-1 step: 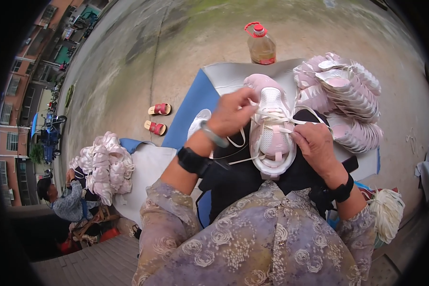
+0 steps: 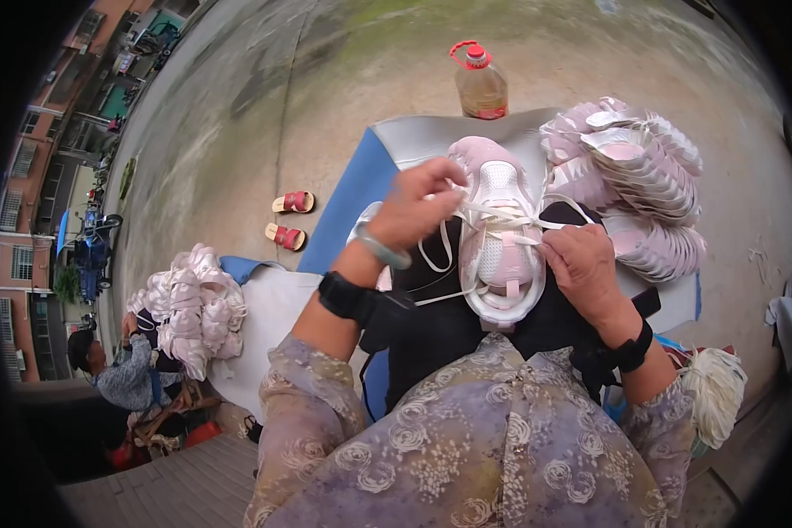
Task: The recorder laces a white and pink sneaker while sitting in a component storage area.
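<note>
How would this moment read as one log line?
left hand: near shoe, blurred; right hand: pinching lace; shoe: toe pointing away; bottle: upright

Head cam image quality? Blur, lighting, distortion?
Head view: left hand motion-blurred, right hand sharper; head view: soft, even daylight, no harsh glare on the shoe; head view: fisheye warps the buildings at the left rim, corners black.

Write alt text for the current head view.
A person's right hand pinches a white lace on a pink-and-white shoe, with the blurred left hand beside it. Stacked pink shoe uppers lie to the right; a red-capped jug stands beyond.
</note>
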Demonstrator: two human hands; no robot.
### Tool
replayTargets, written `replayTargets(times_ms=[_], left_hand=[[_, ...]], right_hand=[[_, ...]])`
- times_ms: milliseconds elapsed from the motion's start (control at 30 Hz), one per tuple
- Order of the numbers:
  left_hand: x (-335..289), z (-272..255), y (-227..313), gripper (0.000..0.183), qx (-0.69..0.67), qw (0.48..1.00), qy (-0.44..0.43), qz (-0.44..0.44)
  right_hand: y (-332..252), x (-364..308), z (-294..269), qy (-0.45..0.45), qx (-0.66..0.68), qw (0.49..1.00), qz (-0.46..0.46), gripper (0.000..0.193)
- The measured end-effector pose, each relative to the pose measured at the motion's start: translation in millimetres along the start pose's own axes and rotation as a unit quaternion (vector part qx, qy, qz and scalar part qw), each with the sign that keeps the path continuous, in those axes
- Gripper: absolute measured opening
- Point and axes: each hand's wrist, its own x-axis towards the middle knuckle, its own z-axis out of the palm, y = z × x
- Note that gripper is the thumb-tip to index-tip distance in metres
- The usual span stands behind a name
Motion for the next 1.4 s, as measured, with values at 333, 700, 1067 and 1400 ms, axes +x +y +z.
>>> replayTargets(times_ms=[333,700,1067,1400], left_hand=[[-38,-62,-41,0.024,-0.515,0.839,0.118,0.131],[-23,12,-44,0.021,-0.404,0.909,0.101,0.002],[-7,47,-54,0.021,-0.202,0.974,0.103,0.001],[-29,57,-59,0.031,0.085,0.977,0.193,-0.015]], right_hand=[[5,-10,-14,0.080,-0.108,0.990,-0.050,0.008],[107,-153,-126,0.217,-0.332,0.914,0.085,0.014],[142,-274,-91,0.218,-0.124,0.836,0.488,0.027],[125,-191,-43,0.096,-0.041,0.965,0.242,0.031]])
